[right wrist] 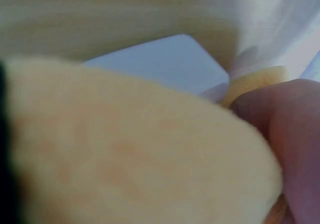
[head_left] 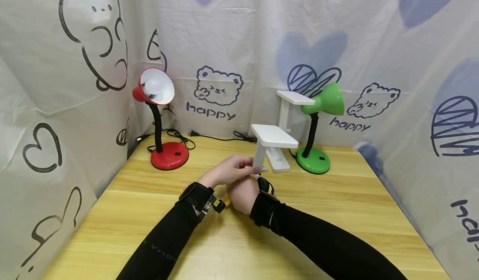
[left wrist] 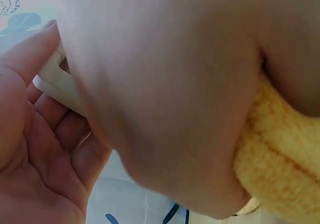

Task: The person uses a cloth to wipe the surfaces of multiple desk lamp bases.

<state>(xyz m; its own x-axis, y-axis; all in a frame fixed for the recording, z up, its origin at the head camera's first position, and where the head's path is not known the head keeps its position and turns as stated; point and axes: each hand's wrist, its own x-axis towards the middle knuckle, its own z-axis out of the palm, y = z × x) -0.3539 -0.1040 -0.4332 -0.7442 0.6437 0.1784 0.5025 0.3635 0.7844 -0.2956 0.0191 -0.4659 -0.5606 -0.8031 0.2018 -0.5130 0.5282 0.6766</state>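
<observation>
Wooden table (head_left: 337, 213), printed fabric walls (head_left: 262, 30), red lamp (head_left: 161, 118), green lamp (head_left: 318, 122).

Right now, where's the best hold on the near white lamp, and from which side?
Probably the upright post, low down and from the left, where the left hand already wraps it. On the near white lamp the flat head overhangs at the top, so a low hold on the narrow stem looks steadier. The right hand works a yellow cloth at its foot.

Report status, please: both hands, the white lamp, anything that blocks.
Left hand grips near white lamp by its post. Right hand holds yellow cloth at lamp's base. Second white lamp and green lamp close behind.
</observation>
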